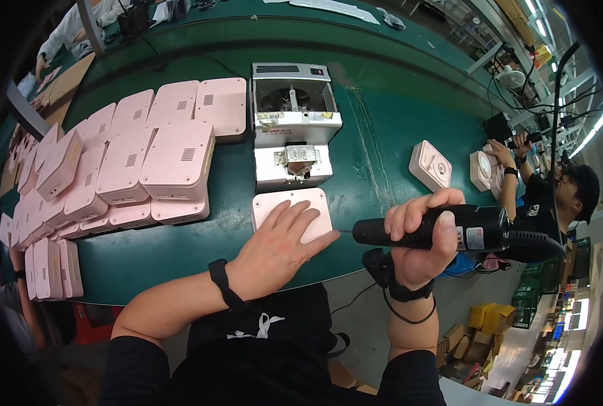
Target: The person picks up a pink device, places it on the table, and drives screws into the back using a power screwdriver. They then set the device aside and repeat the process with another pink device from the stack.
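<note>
Pink plastic housing (320, 204): on the green bench (220, 247), just on the near side of the screw feeder (298, 128).
Left hand (271, 257): laid over the housing, fingers outstretched, slightly spread.
Right hand (416, 262): wrapped round a black electric screwdriver (484, 227), bit pointing left.
Stacked pink housings (128, 159): left of feeder.

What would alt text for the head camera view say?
A person's left hand rests on a pale pink rounded case; the right hand grips a black cylindrical power driver. Similar pink cases are stacked on the green worktable, left of a silver metal machine.
</note>
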Demonstrator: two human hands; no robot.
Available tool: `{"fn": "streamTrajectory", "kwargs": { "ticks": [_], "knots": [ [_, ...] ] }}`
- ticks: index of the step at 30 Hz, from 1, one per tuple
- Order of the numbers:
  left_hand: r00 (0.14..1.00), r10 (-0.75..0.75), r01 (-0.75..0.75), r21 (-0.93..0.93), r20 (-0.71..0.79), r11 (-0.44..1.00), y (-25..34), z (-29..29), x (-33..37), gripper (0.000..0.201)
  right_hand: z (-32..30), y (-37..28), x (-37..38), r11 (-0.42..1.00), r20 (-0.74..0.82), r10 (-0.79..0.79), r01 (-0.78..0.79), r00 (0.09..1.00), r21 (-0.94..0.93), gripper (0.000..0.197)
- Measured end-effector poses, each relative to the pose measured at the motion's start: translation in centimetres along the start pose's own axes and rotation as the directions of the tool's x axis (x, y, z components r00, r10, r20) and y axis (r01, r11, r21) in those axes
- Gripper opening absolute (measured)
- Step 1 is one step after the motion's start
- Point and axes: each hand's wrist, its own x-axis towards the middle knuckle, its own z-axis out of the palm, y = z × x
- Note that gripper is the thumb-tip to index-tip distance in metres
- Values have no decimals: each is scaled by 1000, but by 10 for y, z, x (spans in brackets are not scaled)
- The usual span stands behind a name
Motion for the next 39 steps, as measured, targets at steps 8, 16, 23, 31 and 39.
{"fn": "streamTrajectory", "kwargs": {
  "ticks": [8,16,23,31,39],
  "knots": [
    [990,-139,138,-52,0,989,-13,-15,-2,77,-1,2,-3,1000,47,-1,-1,999,31,29],
    [988,-152,152,-42,1,988,-14,-13,-3,78,-3,7,-3,1000,33,17,-18,999,19,29],
    [990,-138,137,-46,-17,989,-14,-14,-6,74,-3,9,-6,1000,39,4,-5,999,25,29],
    [985,-175,174,-37,-16,984,-19,-16,-11,75,4,16,-3,999,81,25,-27,996,29,28],
    [993,-114,111,-94,-37,989,-25,-18,4,76,9,8,4,989,78,70,-59,994,-137,25]
  ]
}}
